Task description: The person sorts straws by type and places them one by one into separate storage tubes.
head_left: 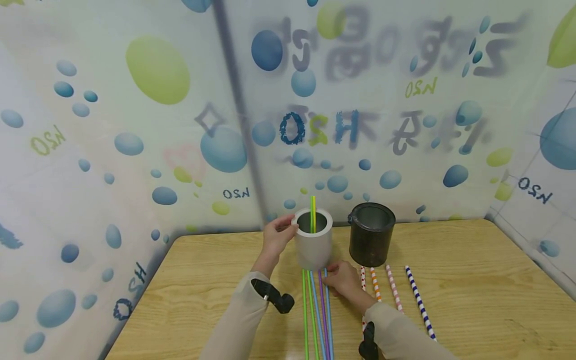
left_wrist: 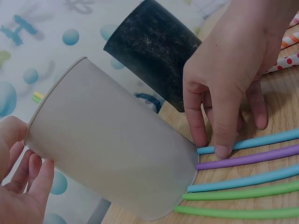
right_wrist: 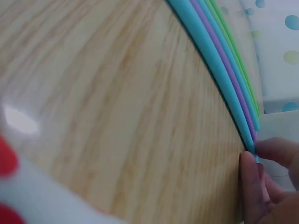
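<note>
Lower centre of head frame: right hand pinches blue straw, long axis near-vertical, far end toward upright pale cup, whose rim left hand grips.

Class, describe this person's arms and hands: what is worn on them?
Both sleeves are long, plain and beige. A small black device is worn over each near the wrist. The left hand and right hand are bare, without gloves.

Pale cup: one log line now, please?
left hand: on rim of pale cup; right hand: pinching blue straw; yellow and green straws: inside
</note>
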`<action>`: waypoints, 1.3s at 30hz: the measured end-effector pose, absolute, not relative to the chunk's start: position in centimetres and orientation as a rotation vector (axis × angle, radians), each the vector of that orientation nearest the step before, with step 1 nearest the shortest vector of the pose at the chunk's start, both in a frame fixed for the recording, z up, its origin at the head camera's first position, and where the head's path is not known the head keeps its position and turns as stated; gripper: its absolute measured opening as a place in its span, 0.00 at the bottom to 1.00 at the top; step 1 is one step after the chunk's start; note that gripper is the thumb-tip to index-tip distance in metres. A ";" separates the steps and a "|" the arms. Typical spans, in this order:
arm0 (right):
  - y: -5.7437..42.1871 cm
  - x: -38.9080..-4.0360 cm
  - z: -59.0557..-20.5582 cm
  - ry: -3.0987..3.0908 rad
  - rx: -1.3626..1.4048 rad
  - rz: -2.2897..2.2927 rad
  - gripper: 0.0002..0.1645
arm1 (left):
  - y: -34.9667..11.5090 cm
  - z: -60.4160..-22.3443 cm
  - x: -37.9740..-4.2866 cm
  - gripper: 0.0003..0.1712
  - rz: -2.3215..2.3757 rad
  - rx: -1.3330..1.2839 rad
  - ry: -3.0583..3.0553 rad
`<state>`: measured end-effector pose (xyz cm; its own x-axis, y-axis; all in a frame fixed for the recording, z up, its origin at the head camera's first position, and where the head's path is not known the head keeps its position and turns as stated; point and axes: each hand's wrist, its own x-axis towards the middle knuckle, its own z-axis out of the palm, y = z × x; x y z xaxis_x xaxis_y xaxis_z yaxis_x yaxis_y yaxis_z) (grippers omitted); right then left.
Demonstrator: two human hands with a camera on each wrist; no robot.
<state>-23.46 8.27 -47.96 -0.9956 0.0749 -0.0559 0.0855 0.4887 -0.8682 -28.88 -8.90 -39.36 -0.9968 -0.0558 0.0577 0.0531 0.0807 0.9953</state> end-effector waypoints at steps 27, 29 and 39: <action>8.4 -23.7 -47.5 2.668 0.130 -1.586 0.17 | -8.8 -39.5 -29.2 0.19 -2.116 0.015 -2.214; 8.5 -23.8 -47.5 2.637 0.159 -1.610 0.16 | -8.8 -39.5 -29.2 0.19 -2.119 0.011 -2.212; 8.8 -23.9 -46.6 2.435 0.208 -1.753 0.19 | -8.8 -39.3 -28.7 0.19 -2.120 0.000 -2.212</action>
